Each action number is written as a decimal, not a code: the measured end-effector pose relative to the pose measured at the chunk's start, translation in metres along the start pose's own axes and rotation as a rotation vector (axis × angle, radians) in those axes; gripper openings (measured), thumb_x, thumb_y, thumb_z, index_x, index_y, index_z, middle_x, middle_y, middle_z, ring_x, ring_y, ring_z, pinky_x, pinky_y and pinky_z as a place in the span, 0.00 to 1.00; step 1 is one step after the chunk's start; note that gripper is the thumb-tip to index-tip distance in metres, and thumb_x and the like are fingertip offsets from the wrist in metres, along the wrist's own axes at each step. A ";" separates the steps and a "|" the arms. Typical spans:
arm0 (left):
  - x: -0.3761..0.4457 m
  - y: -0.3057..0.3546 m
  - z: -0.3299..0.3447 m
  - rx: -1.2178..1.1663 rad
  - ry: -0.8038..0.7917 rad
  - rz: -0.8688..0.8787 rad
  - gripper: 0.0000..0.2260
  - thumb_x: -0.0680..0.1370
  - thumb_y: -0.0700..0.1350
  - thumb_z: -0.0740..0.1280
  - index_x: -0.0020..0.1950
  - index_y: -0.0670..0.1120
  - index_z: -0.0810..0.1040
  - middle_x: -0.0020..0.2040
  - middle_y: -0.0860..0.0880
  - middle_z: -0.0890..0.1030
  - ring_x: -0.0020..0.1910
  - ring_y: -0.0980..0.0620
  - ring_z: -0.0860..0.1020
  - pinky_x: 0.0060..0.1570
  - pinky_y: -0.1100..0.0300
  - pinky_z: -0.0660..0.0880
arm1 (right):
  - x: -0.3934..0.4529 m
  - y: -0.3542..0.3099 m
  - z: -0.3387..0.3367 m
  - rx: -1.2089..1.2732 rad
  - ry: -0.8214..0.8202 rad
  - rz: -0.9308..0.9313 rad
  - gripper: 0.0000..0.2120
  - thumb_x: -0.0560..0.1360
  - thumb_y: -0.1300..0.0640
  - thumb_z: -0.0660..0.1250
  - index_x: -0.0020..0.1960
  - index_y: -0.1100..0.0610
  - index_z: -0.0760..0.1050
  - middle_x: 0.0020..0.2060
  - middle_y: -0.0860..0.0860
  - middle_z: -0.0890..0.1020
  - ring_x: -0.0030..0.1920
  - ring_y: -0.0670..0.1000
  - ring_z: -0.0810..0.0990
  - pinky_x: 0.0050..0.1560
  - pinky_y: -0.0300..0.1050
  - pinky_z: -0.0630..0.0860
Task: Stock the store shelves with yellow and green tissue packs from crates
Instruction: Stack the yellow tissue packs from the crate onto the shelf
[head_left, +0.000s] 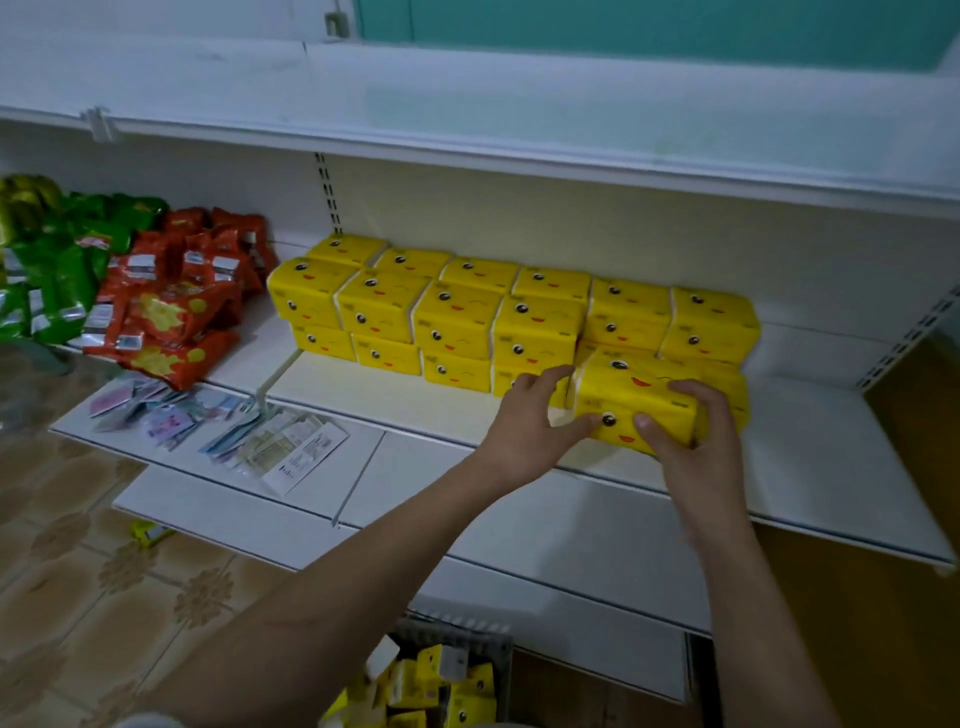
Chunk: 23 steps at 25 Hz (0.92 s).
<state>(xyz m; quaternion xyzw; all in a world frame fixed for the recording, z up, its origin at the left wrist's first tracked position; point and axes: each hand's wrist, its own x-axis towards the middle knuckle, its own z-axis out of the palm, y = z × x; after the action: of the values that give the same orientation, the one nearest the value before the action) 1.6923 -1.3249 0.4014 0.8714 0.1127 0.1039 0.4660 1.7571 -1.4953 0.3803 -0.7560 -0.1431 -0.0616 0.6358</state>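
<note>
A yellow tissue pack (636, 397) with a smiling face print sits at the front of the white shelf (810, 457), right of centre. My left hand (530, 415) touches its left end with spread fingers. My right hand (691, 441) grips its right front corner, thumb on the front face and fingers over the top. Behind it stand several stacked yellow tissue packs (457, 317) in rows. Below, a grey crate (467, 644) holds several more yellow packs (426, 686).
Red snack bags (176, 296) and green snack bags (57, 270) pile on the shelf's left part. Flat sachets and cards (249, 436) lie on the lower white shelf (519, 540). An upper shelf (467, 109) overhangs. Patterned floor tiles are at the left.
</note>
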 end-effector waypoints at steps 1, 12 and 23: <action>0.013 0.005 0.004 0.168 0.017 0.117 0.29 0.76 0.54 0.70 0.74 0.53 0.65 0.68 0.44 0.69 0.67 0.44 0.67 0.66 0.49 0.68 | 0.013 0.001 -0.007 0.006 0.020 0.016 0.20 0.68 0.54 0.75 0.53 0.36 0.72 0.64 0.52 0.71 0.64 0.56 0.73 0.57 0.64 0.76; 0.115 0.019 0.026 0.871 -0.025 0.052 0.28 0.80 0.54 0.63 0.77 0.60 0.56 0.79 0.48 0.53 0.78 0.36 0.45 0.69 0.28 0.44 | 0.105 0.031 0.018 -0.123 -0.115 -0.015 0.18 0.72 0.66 0.70 0.57 0.50 0.71 0.59 0.52 0.74 0.63 0.55 0.72 0.64 0.55 0.69; 0.088 -0.013 0.024 0.656 0.362 0.305 0.20 0.77 0.46 0.65 0.69 0.50 0.71 0.65 0.45 0.73 0.68 0.43 0.67 0.67 0.38 0.64 | 0.077 0.015 0.014 -0.217 0.239 -0.237 0.06 0.76 0.63 0.63 0.53 0.57 0.74 0.54 0.56 0.75 0.53 0.59 0.75 0.49 0.54 0.75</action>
<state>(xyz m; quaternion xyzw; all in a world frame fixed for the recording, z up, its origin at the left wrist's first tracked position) 1.7820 -1.3106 0.3841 0.9482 0.0895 0.2822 0.1149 1.8331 -1.4733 0.3847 -0.7852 -0.1470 -0.2404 0.5514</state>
